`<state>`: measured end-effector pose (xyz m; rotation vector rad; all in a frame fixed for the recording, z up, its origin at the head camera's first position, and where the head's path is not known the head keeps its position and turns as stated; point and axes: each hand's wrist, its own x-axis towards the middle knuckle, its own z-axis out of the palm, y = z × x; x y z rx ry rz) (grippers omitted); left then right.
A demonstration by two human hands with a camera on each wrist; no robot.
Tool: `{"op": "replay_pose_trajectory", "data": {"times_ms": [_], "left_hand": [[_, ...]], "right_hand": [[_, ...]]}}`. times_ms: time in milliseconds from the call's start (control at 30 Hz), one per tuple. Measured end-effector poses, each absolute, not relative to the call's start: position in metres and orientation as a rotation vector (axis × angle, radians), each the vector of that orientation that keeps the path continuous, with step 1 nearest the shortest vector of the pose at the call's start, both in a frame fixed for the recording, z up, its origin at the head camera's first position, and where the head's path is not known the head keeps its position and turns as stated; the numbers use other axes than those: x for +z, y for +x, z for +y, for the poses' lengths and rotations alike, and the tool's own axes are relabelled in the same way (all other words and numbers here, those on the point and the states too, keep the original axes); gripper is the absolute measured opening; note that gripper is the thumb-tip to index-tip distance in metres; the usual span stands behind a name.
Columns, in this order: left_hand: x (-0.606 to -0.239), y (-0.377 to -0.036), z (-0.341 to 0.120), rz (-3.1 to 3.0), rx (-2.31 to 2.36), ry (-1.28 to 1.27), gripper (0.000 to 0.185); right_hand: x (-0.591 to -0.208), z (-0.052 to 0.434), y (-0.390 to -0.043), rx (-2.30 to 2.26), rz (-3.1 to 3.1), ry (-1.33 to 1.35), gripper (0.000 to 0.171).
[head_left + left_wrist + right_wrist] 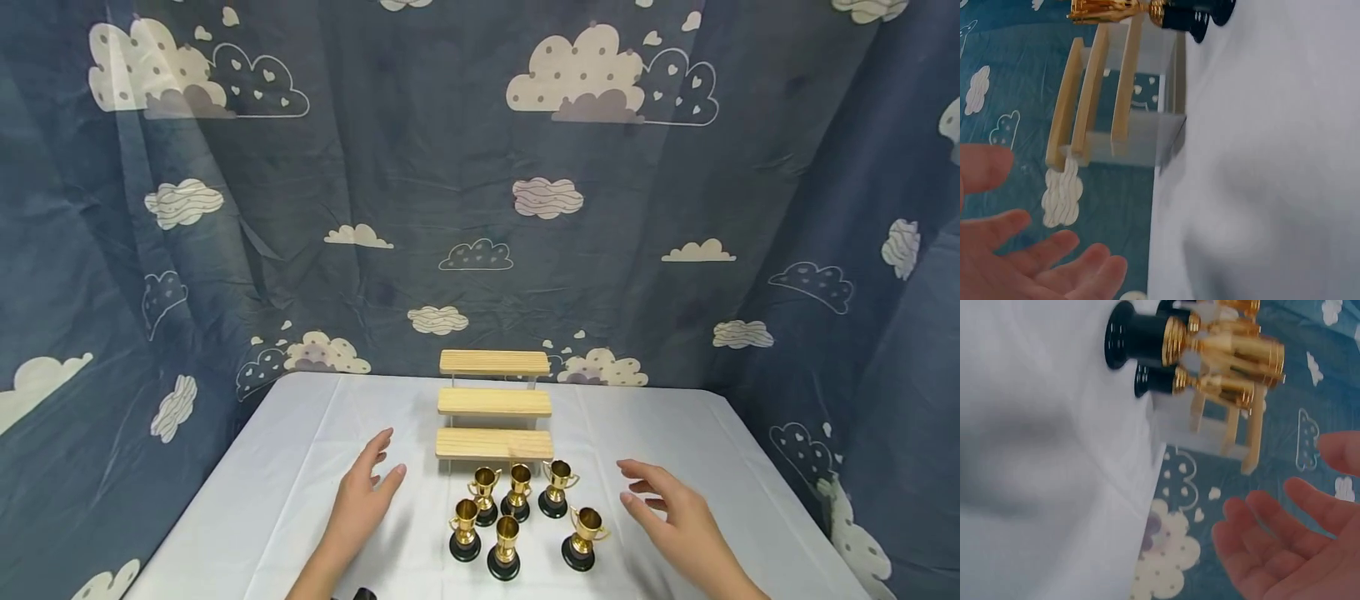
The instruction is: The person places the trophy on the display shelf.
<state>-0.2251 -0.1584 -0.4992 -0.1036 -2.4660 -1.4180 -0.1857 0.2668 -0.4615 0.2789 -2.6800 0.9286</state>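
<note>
- Left hand (367, 492), fingers spread and holding nothing, hovers lower left of centre over the counter (285, 467); its forearm is cut off.
- Right hand (671, 508), likewise spread and holding nothing, lower right.
- Six gold trophy cups (517, 512) stand between them, below the wooden stepped stand (493, 408); blurred in both wrist views.

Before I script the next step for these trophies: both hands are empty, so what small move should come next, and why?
Probably lower the right hand onto the nearest gold trophy at the right front of the cluster. Both hands hover open, the left hand is farther from any cup, and all three steps of the wooden riser are bare. Six trophies stand on the white tablecloth before it.
</note>
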Motion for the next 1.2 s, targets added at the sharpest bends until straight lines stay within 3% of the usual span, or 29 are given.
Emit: {"op": "replay_pose_trajectory", "data": {"times_ms": [333,1000,1200], "left_hand": [[-0.508,-0.247,-0.151,-2.356,-1.932,0.038,0.043],[-0.508,-0.302,-0.121,-2.1,-2.461,0.372,0.052],[-0.515,-0.308,-0.119,-2.109,-2.494,0.372,0.05]], "right_hand": [[-0.467,0.244,-0.174,1.269,-2.795,0.1,0.042],[-0.484,0.232,-0.173,1.346,-2.792,0.005,0.047],[-0.487,0.232,-0.171,1.36,-2.783,-0.026,0.035]]}}
